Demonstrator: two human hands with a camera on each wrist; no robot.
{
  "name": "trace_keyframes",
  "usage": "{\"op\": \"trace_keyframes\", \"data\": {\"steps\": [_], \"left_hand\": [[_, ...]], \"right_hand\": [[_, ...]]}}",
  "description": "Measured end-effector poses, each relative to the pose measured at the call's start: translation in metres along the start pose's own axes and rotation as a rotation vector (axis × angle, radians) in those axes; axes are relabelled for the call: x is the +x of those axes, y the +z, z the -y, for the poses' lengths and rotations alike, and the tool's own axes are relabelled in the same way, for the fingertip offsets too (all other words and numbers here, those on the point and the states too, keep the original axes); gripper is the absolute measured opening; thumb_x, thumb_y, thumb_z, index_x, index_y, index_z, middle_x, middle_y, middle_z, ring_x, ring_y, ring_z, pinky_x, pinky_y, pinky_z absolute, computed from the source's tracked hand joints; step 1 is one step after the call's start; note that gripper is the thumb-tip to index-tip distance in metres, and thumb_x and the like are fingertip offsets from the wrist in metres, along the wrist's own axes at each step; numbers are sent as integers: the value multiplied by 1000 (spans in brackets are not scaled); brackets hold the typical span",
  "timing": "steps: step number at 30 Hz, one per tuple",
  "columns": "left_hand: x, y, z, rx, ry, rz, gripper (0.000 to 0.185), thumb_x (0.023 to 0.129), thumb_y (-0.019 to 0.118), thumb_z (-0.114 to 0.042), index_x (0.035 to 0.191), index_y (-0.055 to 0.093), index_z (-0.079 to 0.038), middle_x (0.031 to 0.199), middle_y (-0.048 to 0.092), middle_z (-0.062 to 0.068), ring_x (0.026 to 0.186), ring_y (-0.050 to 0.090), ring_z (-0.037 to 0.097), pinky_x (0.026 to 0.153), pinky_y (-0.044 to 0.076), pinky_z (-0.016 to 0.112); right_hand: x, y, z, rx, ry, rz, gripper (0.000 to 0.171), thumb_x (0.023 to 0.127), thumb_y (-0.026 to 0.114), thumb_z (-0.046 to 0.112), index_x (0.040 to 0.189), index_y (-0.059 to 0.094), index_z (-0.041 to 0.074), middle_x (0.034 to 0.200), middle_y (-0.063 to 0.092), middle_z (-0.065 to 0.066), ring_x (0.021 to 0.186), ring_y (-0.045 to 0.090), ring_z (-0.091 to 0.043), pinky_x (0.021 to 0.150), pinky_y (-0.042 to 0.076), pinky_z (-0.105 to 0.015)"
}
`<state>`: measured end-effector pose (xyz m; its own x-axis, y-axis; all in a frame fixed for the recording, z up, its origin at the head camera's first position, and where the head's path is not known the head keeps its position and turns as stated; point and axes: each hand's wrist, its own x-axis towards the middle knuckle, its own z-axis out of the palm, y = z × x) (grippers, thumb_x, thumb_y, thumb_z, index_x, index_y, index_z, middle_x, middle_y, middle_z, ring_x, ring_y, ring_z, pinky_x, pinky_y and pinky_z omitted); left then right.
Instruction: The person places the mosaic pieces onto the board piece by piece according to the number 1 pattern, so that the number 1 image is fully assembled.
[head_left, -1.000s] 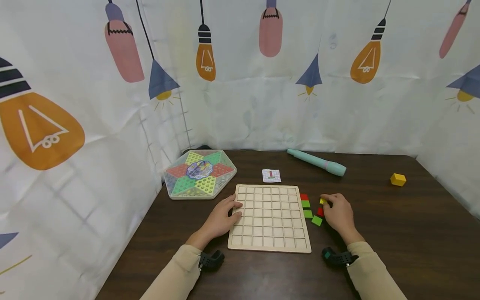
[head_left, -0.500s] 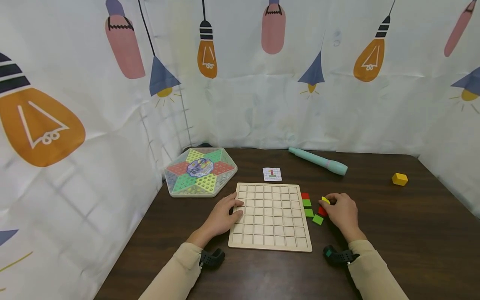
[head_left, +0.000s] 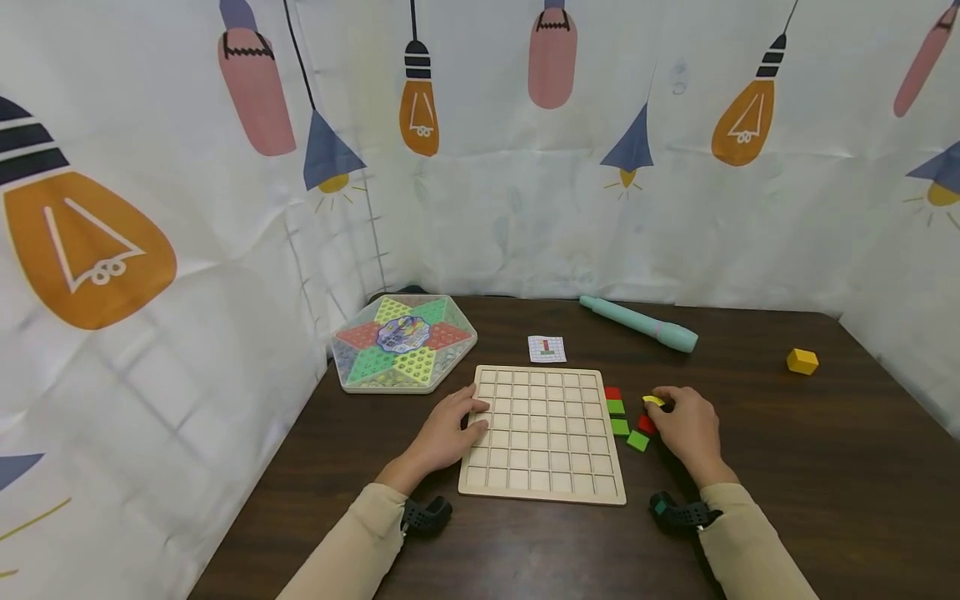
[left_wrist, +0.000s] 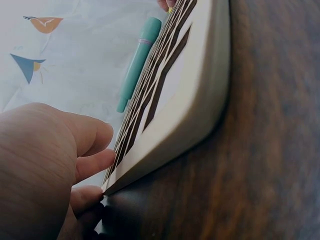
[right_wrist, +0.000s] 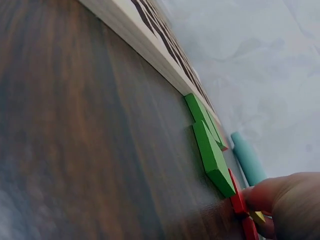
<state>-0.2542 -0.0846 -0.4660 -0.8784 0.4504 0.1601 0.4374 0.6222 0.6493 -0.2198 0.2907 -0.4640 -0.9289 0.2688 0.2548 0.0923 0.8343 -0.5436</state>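
Observation:
My left hand (head_left: 444, 435) rests at the left edge of a pale wooden grid board (head_left: 542, 482), with fingers and thumb over its rim. The left wrist view shows these fingertips right at the board's edge. To the right of the board, my right hand (head_left: 688, 429) pinches a small yellow tile (head_left: 653, 400) between thumb and fingers. Just below it lies a red tile (head_left: 646, 424), partly covered by the hand. A loose green tile (head_left: 638, 441) sits nearby. Along the board's right side are another red tile (head_left: 612, 392) and two green tiles (head_left: 619, 427).
Behind the board lies a small printed grid card (head_left: 547, 349). A hexagonal Chinese checkers box (head_left: 405, 343) stands at the back left. A teal tube (head_left: 637, 323) lies at the back, and a yellow block (head_left: 802, 361) at the far right of the dark wooden table (head_left: 847, 483).
My right thumb and fingers have shifted slightly right with the yellow tile, which has turned between them. The left hand keeps its place on the board. The head view has moved a little.

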Motion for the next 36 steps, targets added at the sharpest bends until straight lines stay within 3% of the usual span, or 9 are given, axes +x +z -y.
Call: {"op": "trace_keyframes", "data": {"steps": [10,14,19,24,28,36], "left_hand": [[0,0,1,-11,-9,-8,30,98,59,-20,126,63,-9,155,34,17,143,28,37,113,26,59],[0,-1,1,-6,-6,-4,31,98,59,-20,126,63,-8,155,34,17,143,28,37,113,25,59],[1,-1,0,13,12,-3,30,98,59,-19,125,63,-7,154,35,19,142,29,39,112,26,59],[3,0,0,13,11,-4,30,98,59,-19,124,64,-7,154,35,19,142,29,38,113,25,59],[3,0,-1,3,8,-10,29,98,59,-18,124,64,-7,153,36,19,142,30,39,113,25,59],[2,0,-1,9,-1,-9,30,97,60,-19,124,64,-7,153,36,18,142,30,38,113,26,58]], "right_hand": [[2,-5,-3,-25,9,28,38,90,70,22,115,67,-7,109,57,-28,97,54,-43,82,45,-58],[2,-6,-5,-31,13,40,35,90,70,20,112,68,-7,106,57,-26,93,54,-41,78,46,-56],[2,-6,-7,-38,7,14,32,89,70,20,108,70,-5,102,59,-24,87,55,-38,73,46,-52],[3,-6,-6,-20,6,-39,33,90,68,23,111,70,-3,110,61,-26,94,58,-42,77,48,-56],[4,-5,-3,15,-20,-58,33,90,67,21,114,69,-2,114,62,-26,98,58,-43,80,47,-57],[3,2,7,73,-102,-54,32,90,68,20,115,70,0,110,64,-22,89,60,-34,70,50,-48]]}}
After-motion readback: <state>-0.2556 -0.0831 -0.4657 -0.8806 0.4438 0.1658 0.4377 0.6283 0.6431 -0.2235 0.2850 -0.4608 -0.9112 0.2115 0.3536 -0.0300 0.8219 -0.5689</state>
